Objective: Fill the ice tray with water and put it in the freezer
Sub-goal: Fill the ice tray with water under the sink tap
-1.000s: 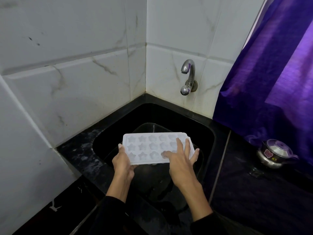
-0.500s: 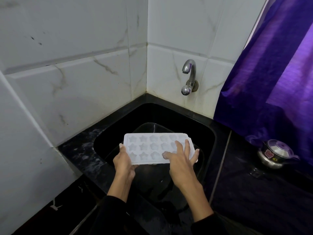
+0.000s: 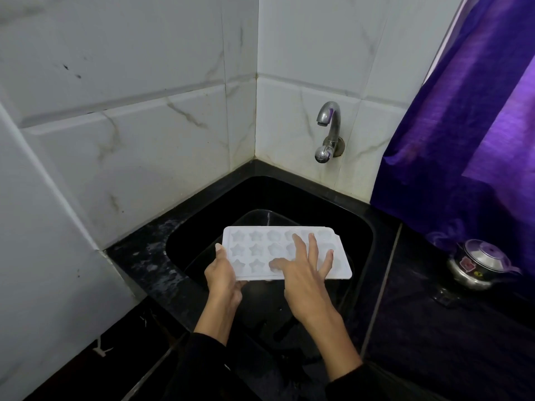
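While the ice tray (image 3: pixel 278 253) is held level above the black sink (image 3: pixel 359 227), the left hand (image 3: pixel 223 276) grips its left end, thumb along the end rim and the remaining fingers curled underneath. The tray is white, rectangular, with rows of star-shaped and rounded moulds; whether the moulds contain water cannot be told. The right hand (image 3: pixel 304 276) lies on the tray's right half with its fingers (image 3: pixel 312 247) straight and spread, pressing on the moulds and grasping nothing. Both sleeves are dark.

The sink is set into the back left corner of a black speckled surface (image 3: pixel 144 256), with a dark basin (image 3: pixel 260 221) inside it below the tray. White marble-patterned wall tiles (image 3: pixel 130 125) meet at the corner behind. A metal tap (image 3: pixel 328 131) projects from the right-hand wall above the sink's far edge; no water is seen running. A purple curtain (image 3: pixel 469 140) hangs at the right. Near the surface's right edge stands a small steel pot (image 3: pixel 477 264) with lid, bearing a red label and a yellow sticker, neither legible.
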Demonstrator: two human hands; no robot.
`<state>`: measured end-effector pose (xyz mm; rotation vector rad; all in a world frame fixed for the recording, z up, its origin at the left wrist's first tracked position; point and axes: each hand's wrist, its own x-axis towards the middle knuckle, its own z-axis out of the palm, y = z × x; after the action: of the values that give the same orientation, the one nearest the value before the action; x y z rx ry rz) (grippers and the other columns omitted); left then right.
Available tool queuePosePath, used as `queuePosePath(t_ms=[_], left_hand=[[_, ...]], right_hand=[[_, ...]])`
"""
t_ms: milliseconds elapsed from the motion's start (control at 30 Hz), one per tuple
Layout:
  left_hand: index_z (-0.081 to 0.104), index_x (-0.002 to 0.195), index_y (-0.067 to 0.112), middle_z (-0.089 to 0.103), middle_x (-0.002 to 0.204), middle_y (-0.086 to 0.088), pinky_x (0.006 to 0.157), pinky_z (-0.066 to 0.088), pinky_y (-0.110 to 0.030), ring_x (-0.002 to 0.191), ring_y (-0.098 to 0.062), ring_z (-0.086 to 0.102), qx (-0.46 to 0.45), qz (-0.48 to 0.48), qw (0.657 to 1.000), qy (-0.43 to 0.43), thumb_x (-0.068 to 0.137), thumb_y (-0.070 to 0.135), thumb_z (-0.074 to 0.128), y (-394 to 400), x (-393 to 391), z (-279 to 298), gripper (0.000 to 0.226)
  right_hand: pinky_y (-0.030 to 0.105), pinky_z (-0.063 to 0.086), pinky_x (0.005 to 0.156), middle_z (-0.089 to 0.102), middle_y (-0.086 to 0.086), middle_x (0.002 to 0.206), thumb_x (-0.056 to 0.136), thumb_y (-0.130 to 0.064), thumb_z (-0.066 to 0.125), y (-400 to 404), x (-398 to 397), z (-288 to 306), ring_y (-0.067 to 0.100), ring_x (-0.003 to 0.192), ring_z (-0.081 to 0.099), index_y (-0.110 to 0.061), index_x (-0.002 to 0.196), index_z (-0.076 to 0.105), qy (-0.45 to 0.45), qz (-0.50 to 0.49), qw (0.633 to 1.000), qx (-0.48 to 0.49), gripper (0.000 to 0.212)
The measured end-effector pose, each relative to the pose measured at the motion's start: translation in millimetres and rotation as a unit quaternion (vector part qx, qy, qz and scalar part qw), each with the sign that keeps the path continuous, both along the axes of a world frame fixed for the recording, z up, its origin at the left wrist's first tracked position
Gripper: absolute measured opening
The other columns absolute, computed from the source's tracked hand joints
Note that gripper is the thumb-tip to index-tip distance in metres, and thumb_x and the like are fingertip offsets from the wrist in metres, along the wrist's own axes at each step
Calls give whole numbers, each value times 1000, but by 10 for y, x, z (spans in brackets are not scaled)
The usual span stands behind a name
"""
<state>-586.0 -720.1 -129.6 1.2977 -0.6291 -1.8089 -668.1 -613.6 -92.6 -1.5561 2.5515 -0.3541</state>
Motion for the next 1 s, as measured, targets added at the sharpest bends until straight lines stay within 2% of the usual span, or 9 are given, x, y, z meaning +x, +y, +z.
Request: queuePosePath(t_ms=[67,200,367,500,667,833,1000], left_hand=[[59,86,15,67,90,-8,64,55,-39,80,-25,66,-1,-1,1000,0,99,43,41,5,-4,0,35],[60,89,15,68,92,-9,63,54,-38,81,-25,67,-2,-5,1000,-5,99,44,40,5,-6,-23,36],[59,89,16,68,93,-9,65,55,-39,83,-26,66,-1,-7,1000,-5,99,43,40,7,0,-23,35],[59,88,16,68,92,-9,66,55,-39,81,-25,67,-4,-1,1000,-9,99,43,40,7,4,-23,35],[59,90,16,68,92,-8,64,55,-38,82,-25,67,-8,-5,1000,-8,100,43,39,23,-1,-24,35],[59,87,18,68,92,-8,67,55,-39,82,-25,67,-7,2,1000,-12,99,44,40,15,-3,-20,34],[59,87,17,69,92,-9,71,56,-41,83,-26,67,-5,-5,1000,-16,99,44,40,13,-1,-29,36]], right_hand=[[59,-21,111,-5,14,161,50,19,21,14,1,18,35,142,-32,-25,121,56,-8,5,1000,9,90],[55,-18,113,-2,12,161,70,25,38,34,-11,18,35,141,-33,-25,114,59,-25,-13,1000,3,69],[62,-15,113,-8,14,161,72,25,42,7,6,-1,36,141,-34,-24,122,56,-17,-2,1000,10,71],[60,-5,116,-5,11,161,73,24,41,3,27,-8,24,125,-53,-22,113,60,-41,-2,999,-1,64],[62,-16,112,-7,14,161,74,24,46,-1,22,29,35,142,-32,-21,118,57,-18,-12,1000,8,64],[61,-17,112,-2,14,160,63,26,35,0,48,12,36,142,-31,-19,113,58,-3,-4,1000,11,72],[61,-19,112,1,13,160,68,26,40,-7,33,15,34,144,-28,-21,116,55,-6,-11,1000,4,69]])
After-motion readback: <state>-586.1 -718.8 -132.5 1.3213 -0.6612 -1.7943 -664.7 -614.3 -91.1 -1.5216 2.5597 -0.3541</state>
